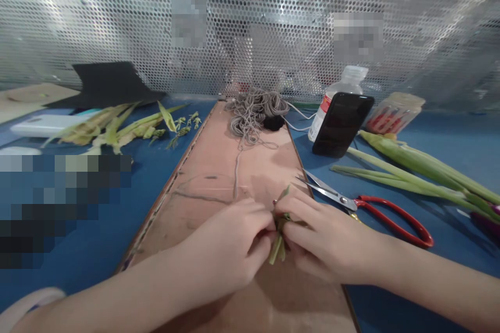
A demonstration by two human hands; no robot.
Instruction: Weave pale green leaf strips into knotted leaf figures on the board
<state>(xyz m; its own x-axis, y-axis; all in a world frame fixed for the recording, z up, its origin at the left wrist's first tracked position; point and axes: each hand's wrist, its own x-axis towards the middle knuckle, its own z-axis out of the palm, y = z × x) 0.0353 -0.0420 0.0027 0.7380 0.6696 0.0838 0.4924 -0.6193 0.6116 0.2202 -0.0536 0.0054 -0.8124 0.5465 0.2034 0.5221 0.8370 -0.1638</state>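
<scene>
A small bundle of green stems (278,248) is between my two hands above the brown board, its cut ends pointing down toward me. My right hand (332,237) is closed around the bundle from the right, fingertips pinched on it. From the left, my left hand (238,242) presses its thumb and fingers together against the bundle; what lies inside that pinch is hidden. A grey string (236,174) runs down the board from a tangled heap of string (253,112) and passes close behind my left knuckles.
Red-handled scissors (351,203) lie at the board's (203,166) right edge. Beyond them are a phone (341,125) leaning on a bottle (353,80), a jar (394,114) and long green stalks (417,166). Wilted flowers (113,132) lie at left on the blue table (156,166).
</scene>
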